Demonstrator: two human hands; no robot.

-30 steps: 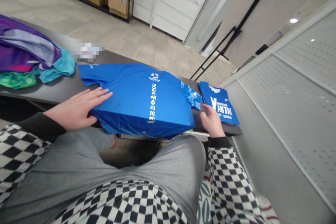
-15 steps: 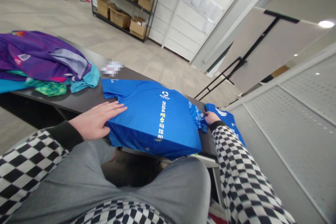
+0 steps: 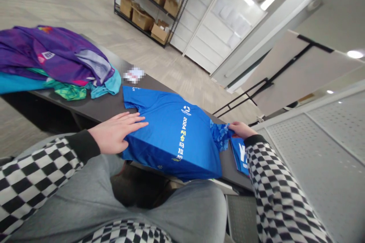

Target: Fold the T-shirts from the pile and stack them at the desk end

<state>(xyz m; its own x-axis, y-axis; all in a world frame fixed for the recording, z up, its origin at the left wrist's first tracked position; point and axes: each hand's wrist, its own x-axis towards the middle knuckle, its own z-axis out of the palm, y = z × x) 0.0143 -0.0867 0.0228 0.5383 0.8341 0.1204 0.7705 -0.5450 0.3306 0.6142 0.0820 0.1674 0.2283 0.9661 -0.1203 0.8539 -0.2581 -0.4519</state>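
Note:
A blue T-shirt (image 3: 173, 133) with yellow and white print lies spread on the dark table (image 3: 99, 108), its hem hanging over the near edge. My left hand (image 3: 116, 133) lies flat on the shirt's left side, fingers stretched out. My right hand (image 3: 238, 129) is closed on the shirt's patterned right sleeve (image 3: 221, 136) at the far right. Just beyond that hand lies a folded blue shirt (image 3: 241, 155) with white lettering, partly hidden by my checkered sleeve.
A heap of purple, teal and green garments (image 3: 54, 60) sits at the table's left end. A small blurred white item (image 3: 134, 75) lies behind the shirt. Shelves with cardboard boxes (image 3: 148, 7) stand across the floor. A perforated grey panel (image 3: 322, 152) rises on the right.
My right hand has moved up from the table's near edge to the shirt's right sleeve and closed on it. The left hand stays flat on the shirt. The view has tilted up.

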